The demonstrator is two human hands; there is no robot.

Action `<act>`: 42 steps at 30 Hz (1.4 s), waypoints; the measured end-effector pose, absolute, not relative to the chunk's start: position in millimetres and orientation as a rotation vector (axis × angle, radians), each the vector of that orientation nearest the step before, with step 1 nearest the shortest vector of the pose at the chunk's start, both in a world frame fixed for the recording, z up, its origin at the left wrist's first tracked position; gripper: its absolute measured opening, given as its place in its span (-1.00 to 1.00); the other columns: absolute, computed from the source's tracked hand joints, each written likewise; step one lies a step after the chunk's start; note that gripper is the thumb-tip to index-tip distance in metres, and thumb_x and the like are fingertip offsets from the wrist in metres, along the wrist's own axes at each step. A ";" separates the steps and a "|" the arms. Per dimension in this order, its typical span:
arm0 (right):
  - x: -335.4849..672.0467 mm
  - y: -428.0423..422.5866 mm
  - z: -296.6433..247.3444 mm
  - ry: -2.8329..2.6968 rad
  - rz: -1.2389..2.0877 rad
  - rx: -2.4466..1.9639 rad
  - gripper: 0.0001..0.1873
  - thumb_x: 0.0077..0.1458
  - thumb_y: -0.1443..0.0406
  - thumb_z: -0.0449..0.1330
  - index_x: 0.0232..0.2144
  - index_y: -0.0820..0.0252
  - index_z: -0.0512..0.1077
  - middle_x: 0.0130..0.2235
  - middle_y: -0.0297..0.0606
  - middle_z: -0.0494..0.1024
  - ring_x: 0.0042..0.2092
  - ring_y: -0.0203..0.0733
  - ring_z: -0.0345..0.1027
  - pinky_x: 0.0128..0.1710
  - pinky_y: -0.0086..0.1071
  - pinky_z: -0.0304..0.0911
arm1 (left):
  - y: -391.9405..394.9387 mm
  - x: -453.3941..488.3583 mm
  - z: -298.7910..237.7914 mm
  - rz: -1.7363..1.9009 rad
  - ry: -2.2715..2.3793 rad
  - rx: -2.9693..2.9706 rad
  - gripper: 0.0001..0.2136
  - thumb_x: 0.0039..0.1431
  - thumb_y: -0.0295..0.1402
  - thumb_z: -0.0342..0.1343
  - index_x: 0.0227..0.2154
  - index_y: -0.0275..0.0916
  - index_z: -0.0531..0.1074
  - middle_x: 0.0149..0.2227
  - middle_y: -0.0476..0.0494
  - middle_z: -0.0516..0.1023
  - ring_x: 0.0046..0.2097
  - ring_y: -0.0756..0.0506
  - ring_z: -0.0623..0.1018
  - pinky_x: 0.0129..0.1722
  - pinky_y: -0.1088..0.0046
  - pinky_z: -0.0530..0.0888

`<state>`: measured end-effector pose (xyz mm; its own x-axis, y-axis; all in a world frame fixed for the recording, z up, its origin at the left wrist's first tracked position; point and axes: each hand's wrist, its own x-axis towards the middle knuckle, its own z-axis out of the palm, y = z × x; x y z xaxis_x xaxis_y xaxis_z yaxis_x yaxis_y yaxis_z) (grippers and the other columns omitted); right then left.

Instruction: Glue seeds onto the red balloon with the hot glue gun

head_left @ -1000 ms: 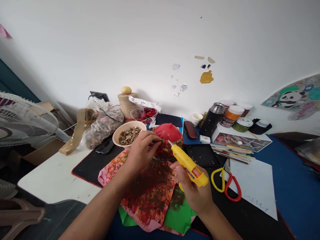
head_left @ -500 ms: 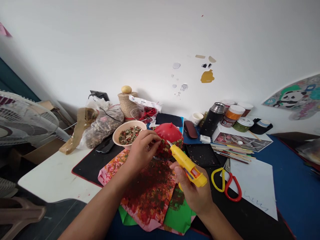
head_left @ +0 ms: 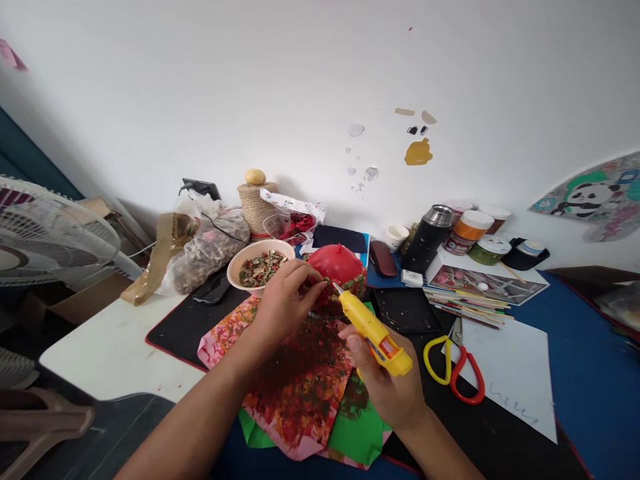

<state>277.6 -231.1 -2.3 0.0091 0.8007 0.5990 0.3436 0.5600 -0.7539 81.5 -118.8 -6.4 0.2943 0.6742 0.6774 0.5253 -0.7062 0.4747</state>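
Observation:
My right hand (head_left: 393,380) is wrapped round a yellow hot glue gun (head_left: 370,325), its nozzle pointing up and left. Just left of that nozzle, my left hand (head_left: 290,293) pinches a small greenish chip (head_left: 326,281), perhaps a bit of dried petal or shell. Behind the fingertips sits a red balloon (head_left: 335,263), bare on top and covered lower down with similar chips. A pale bowl (head_left: 234,273) of mixed chips stands behind my left hand. Paint-smeared pink paper (head_left: 295,387) and green paper (head_left: 357,433) lie under my hands.
Right of the glue gun are a black tray (head_left: 405,310), scissors (head_left: 467,377) with yellow and red handles, and white paper (head_left: 520,373). Behind stand a black flask (head_left: 427,237), paint jars (head_left: 473,227) and a twine spool (head_left: 256,210). A fan (head_left: 60,233) is at the left.
The glue gun's nozzle has shifted slightly left, closer to the chip in my left fingers. The whole view has moved a little; the other things stay in place.

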 end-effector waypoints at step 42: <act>281.8 -221.4 -44.8 -1.526 0.435 -1.155 -0.61 0.48 0.04 0.22 -0.20 0.15 0.72 -0.56 -0.35 0.48 -0.56 -0.20 0.38 -0.54 -0.40 0.39 | -119.0 57.8 -6.3 1.313 0.877 2.208 -0.34 0.56 0.15 -0.22 -0.02 -0.18 0.72 -0.22 -0.23 0.69 -0.20 -0.19 0.64 -0.16 0.28 0.50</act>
